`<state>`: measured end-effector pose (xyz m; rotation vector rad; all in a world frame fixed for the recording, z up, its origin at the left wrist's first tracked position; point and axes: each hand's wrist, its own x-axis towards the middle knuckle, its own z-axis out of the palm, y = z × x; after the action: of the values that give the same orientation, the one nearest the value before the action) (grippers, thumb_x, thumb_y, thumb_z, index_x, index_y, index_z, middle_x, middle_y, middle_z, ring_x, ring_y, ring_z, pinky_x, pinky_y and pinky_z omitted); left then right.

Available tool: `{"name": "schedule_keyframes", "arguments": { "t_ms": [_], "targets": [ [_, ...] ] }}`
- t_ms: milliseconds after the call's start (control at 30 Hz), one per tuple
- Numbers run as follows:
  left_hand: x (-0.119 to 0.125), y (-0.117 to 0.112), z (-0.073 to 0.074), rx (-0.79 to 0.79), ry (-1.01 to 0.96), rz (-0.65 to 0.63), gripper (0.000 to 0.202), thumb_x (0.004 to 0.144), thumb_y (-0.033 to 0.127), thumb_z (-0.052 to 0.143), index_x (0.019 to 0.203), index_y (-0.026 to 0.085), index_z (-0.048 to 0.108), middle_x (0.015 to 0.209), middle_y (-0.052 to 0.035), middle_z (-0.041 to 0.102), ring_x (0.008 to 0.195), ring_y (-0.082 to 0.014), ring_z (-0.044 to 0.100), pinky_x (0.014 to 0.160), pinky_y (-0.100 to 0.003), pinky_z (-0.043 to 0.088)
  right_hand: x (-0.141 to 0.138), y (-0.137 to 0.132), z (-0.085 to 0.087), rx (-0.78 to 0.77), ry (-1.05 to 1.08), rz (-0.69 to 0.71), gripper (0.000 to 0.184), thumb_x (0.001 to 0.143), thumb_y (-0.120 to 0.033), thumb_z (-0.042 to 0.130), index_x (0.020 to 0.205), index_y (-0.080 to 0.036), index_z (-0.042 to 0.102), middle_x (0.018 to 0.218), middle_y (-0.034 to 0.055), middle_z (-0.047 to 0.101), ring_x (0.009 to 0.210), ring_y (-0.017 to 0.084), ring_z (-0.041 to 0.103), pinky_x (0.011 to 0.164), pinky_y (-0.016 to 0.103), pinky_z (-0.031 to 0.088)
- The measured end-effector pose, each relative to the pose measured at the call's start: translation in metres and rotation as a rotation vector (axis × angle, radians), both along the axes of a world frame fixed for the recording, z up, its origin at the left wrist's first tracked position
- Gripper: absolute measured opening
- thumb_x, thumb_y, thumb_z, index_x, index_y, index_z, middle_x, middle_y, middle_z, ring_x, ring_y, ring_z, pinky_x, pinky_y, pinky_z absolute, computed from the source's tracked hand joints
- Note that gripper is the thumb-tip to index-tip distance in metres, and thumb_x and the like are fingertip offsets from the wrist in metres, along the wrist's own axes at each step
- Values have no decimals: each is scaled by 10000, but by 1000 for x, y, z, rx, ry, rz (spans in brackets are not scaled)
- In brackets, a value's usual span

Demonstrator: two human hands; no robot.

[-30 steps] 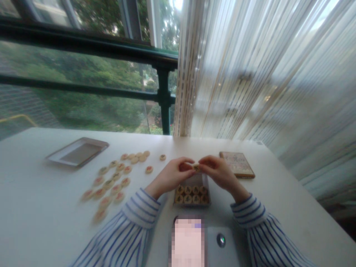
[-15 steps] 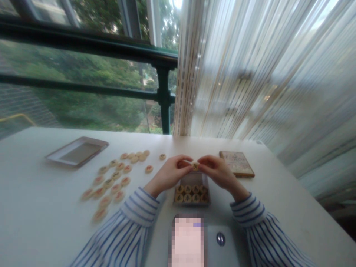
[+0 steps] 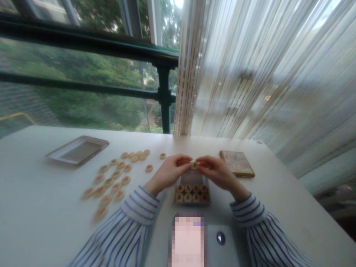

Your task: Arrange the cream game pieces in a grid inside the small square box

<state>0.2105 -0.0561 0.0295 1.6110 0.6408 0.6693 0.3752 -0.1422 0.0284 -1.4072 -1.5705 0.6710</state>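
Round pale wooden game piece with a dark character (image 3: 195, 165), held up on edge, marked face toward the camera, just above or beyond the far edge of a shallow rectangular box with a pale rim (image 3: 191, 179). Pinched between the fingertips of both hands: left hand (image 3: 168, 172) closed narrowly on one side of it, right hand (image 3: 218, 173) closed likewise on the other, fingertips nearly meeting. Blue-and-white striped sleeves (image 3: 141, 207) at both wrists. Inside the box, at the near end, eight round pale wooden discs with dark characters (image 3: 188, 193), set side by side in two rows of four; beyond them, a dull grey-brown floor. To the left, on the white tabletop (image 3: 278, 215), a loose scatter of round wooden pieces (image 3: 108, 182), some bearing red characters, some dark, a few plain on top, several touching at the far end. Nearer the left hand, a single red-marked disc (image 3: 149, 168) and, farther back, a single dark-marked disc (image 3: 162, 156), well apart from each other. At far left, a shallow pale rectangular tray (image 3: 79, 152). Beyond the right hand, a flat tan rectangular case with faint dark writing (image 3: 238, 163). At the near edge, a pixelated pink block, details hidden. Behind everything, a dark green metal railing (image 3: 164, 89) and a pale striped string curtain (image 3: 236, 74).
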Motion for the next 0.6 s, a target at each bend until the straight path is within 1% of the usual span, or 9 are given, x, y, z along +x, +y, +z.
{"name": "schedule_keyframes", "arguments": {
  "t_ms": [100, 267, 467, 600],
  "targets": [
    [0, 0, 1, 47, 30, 1, 319, 699, 311, 624, 942, 104, 640, 952, -115, 681, 872, -208, 628, 819, -354, 477, -1, -1, 0, 35, -84, -20, 267, 745, -277, 589, 992, -174, 603, 797, 37, 676, 633, 114, 584, 549, 222, 444],
    [-1, 1, 2, 136, 81, -9, 313, 710, 334, 602, 923, 115, 669, 936, -100, 688, 886, -216, 618, 825, -347, 469, -2, -3, 2, 56, -165, -33, 247, 753, -270, 589, 981, -177, 599, 774, 30, 673, 649, 116, 585, 576, 228, 441],
    [-2, 0, 4, 147, 95, 0, 306, 715, 341, 594, 917, 126, 677, 923, -88, 694, 875, -213, 618, 826, -348, 464, -1, -4, 3, 85, -247, -16, 253, 767, -261, 578, 1010, -193, 590, 786, 24, 665, 690, 123, 591, 612, 239, 442],
    [-1, 1, 1, 112, 58, -1, 314, 703, 344, 613, 920, 124, 667, 931, -92, 690, 870, -208, 620, 815, -344, 471, -1, -5, 4, 110, -286, 0, 263, 769, -263, 577, 1026, -203, 585, 778, 16, 653, 679, 120, 583, 624, 244, 440]
  ]
}}
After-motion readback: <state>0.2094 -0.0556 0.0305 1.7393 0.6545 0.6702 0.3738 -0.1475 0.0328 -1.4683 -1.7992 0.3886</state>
